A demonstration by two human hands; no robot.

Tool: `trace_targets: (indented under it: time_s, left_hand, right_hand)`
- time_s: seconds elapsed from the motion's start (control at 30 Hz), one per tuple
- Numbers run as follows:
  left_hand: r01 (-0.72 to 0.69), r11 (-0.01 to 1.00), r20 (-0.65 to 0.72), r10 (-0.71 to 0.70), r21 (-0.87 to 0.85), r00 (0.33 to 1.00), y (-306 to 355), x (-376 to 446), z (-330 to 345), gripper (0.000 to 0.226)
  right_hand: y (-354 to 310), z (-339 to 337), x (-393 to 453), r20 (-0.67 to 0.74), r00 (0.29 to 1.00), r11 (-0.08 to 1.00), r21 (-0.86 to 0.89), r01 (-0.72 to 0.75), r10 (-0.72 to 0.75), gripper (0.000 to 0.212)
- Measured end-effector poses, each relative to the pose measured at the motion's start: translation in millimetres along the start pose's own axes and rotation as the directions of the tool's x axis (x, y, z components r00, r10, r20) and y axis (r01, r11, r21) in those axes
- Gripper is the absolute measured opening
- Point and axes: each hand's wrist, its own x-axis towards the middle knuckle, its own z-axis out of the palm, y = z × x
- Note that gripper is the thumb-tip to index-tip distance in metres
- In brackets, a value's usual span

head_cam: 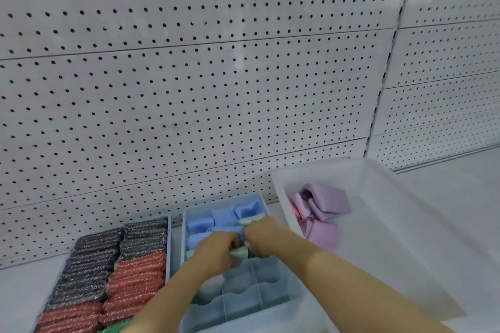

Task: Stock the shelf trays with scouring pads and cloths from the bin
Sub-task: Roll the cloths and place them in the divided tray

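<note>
While both my hands curl on pale cloths in the divided blue tray (pixel 186 220), left hand (pixel 216 247) and right hand (pixel 263 235) sit before white pegboard (pixel 189 89) above the white shelf (pixel 446 192).

The person shows only two arms and two hands. Both forearms are bare, with no sleeve on the part that is in view. The left hand (pixel 216 247) and the right hand (pixel 261 234) wear no glove. The picture is a little blurred, so small details on the fingers cannot be told.
</note>
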Motion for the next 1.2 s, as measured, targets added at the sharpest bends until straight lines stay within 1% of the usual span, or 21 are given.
trace_targets:
  time_s: [0.07, 0.1, 0.17, 0.23, 0.3, 0.4, 0.47, 0.53, 0.6, 0.67, 0.77, 0.83, 0.93, 1.0, 1.07, 1.13, 1.2]
  left_hand:
    - [-0.012, 1.000, 0.006, 0.012, -0.028, 1.000, 3.9, 3.6, -12.5, 0.013]
    - [-0.019, 0.999, -0.016, 0.018, -0.032, 1.000, 7.3, 6.5, -21.5, 0.013]
    - [-0.015, 0.999, -0.094, 0.011, -0.043, 0.996, 17.7, 16.5, -40.7, 0.014]
    - [-0.018, 0.998, -0.203, 0.004, -0.063, 0.979, 34.8, 32.1, -57.3, 0.020]
    - [-0.062, 0.997, -0.288, 0.047, -0.046, 0.956, 58.4, 48.9, -68.7, 0.022]
    - [-0.180, 0.979, -0.315, 0.200, 0.092, 0.928, 101.2, 73.8, -72.9, 0.028]
    - [-0.234, 0.948, -0.298, 0.292, 0.215, 0.909, 127.2, 92.9, -68.5, 0.030]
    - [-0.238, 0.901, -0.248, 0.339, 0.362, 0.908, 148.7, 113.6, -59.4, 0.034]
    - [-0.261, 0.830, -0.163, 0.383, 0.493, 0.909, 165.1, 133.5, -46.7, 0.039]
    - [-0.317, 0.735, -0.050, 0.430, 0.600, 0.902, 177.4, 151.7, -32.3, 0.039]
    - [-0.400, 0.616, 0.087, 0.473, 0.678, 0.877, 187.8, 172.5, -9.7, 0.035]
    - [-0.432, 0.582, 0.142, 0.476, 0.689, 0.868, 191.3, 180.6, 2.5, 0.032]
    - [-0.454, 0.614, 0.153, 0.478, 0.645, 0.865, 193.7, 190.1, 15.0, 0.029]
    - [-0.440, 0.665, 0.113, 0.474, 0.603, 0.873, 199.4, 194.1, 13.0, 0.025]
    - [-0.424, 0.731, 0.069, 0.463, 0.535, 0.884, 211.7, 191.8, -5.1, 0.020]
    - [-0.416, 0.815, -0.005, 0.456, 0.405, 0.890, 219.8, 187.5, -27.8, 0.017]
    - [-0.423, 0.888, -0.101, 0.445, 0.182, 0.890, 218.7, 183.2, -49.6, 0.028]
  right_hand:
    - [10.1, -2.2, -9.9, -0.118, 0.993, 0.998, 0.051, 0.020, -0.014, 0.019]
    - [17.6, -2.8, -15.8, -0.193, 0.981, 0.996, 0.082, 0.021, -0.005, 0.019]
    - [37.3, -5.9, -29.3, -0.325, 0.945, 0.993, 0.120, -0.001, 0.040, 0.021]
    - [60.2, -6.8, -42.8, -0.439, 0.893, 0.991, 0.126, -0.050, 0.101, 0.024]
    - [82.9, -6.8, -57.8, -0.478, 0.860, 0.982, 0.142, -0.124, 0.178, 0.028]
    - [114.9, -1.0, -81.5, -0.485, 0.816, 0.948, 0.211, -0.238, 0.313, 0.026]
    - [133.6, 5.4, -96.5, -0.459, 0.802, 0.923, 0.236, -0.304, 0.381, 0.032]
    - [149.1, 13.0, -109.6, -0.399, 0.812, 0.902, 0.253, -0.349, 0.426, 0.040]
    - [161.5, 19.9, -119.2, -0.367, 0.808, 0.885, 0.260, -0.386, 0.460, 0.040]
    - [172.2, 25.7, -126.4, -0.355, 0.800, 0.872, 0.275, -0.404, 0.483, 0.037]
    - [185.8, 32.9, -134.0, -0.334, 0.795, 0.857, 0.300, -0.419, 0.506, 0.034]
    - [194.1, 35.0, -138.4, -0.331, 0.790, 0.851, 0.307, -0.426, 0.515, 0.035]
    - [204.7, 36.1, -144.1, -0.316, 0.791, 0.843, 0.323, -0.430, 0.524, 0.040]
    - [209.6, 35.6, -147.1, -0.303, 0.791, 0.836, 0.336, -0.433, 0.532, 0.041]
    - [212.1, 32.7, -150.3, -0.297, 0.788, 0.830, 0.347, -0.437, 0.540, 0.043]
    - [211.8, 29.5, -153.0, -0.288, 0.780, 0.813, 0.385, -0.437, 0.556, 0.046]
    - [210.1, 27.3, -153.2, -0.299, 0.769, 0.797, 0.438, -0.416, 0.566, 0.047]
